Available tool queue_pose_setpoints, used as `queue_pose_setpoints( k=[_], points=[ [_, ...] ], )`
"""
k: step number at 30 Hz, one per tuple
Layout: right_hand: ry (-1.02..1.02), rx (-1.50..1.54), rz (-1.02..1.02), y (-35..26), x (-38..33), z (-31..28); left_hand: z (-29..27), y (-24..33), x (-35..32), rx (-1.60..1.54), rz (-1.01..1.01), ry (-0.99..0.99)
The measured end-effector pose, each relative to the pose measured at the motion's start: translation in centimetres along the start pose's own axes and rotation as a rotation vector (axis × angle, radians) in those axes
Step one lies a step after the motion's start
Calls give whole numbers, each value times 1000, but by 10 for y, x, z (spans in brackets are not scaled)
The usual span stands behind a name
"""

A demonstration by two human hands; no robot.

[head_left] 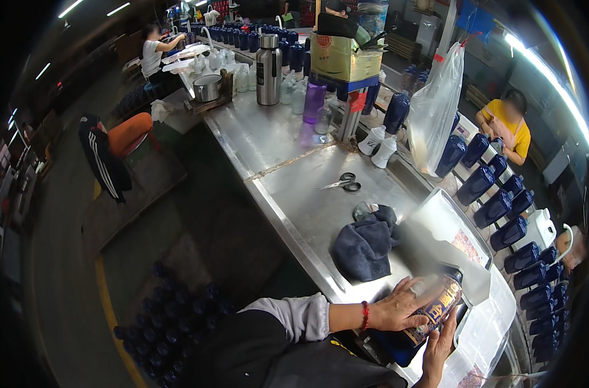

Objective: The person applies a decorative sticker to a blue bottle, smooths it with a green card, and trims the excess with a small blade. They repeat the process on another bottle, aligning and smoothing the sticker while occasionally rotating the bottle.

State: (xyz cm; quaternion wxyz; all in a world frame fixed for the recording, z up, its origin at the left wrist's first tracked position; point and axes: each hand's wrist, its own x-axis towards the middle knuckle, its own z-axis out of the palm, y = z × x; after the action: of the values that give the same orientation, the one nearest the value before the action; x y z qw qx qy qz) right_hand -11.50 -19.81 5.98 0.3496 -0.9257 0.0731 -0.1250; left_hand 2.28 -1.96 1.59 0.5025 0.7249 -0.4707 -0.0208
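Note:
A dark blue bottle (451,274) with a colourful gold-and-dark label (442,304) lies tilted between my two hands at the table's near edge. My left hand (398,305), with a red bracelet on its wrist, presses on the label side, its fingers smeared by motion. From the near side, my right hand (440,349) holds the bottle with fingers against the label. White backing sheets (488,317) with printed labels lie to the right of the hands. A crumpled dark cloth (365,249) rests just beyond my left hand.
Black-handled scissors (347,183) lie on the metal table (288,213). A steel flask (268,71), purple cup (314,102) and yellow box (346,58) stand farther back. Blue bottles (493,207) line the right side, where a person in yellow (517,126) works. More bottles (171,323) stand on the floor.

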Motion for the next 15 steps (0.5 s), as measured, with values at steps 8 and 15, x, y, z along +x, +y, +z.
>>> queue_pose_setpoints(
  k=[8,15],
  points=[
    [-10,-8,37,-10,3,0,-10,2,2,47,22,33],
    [-15,6,54,-15,5,0,-8,-2,2,71,21,42]
  ],
)
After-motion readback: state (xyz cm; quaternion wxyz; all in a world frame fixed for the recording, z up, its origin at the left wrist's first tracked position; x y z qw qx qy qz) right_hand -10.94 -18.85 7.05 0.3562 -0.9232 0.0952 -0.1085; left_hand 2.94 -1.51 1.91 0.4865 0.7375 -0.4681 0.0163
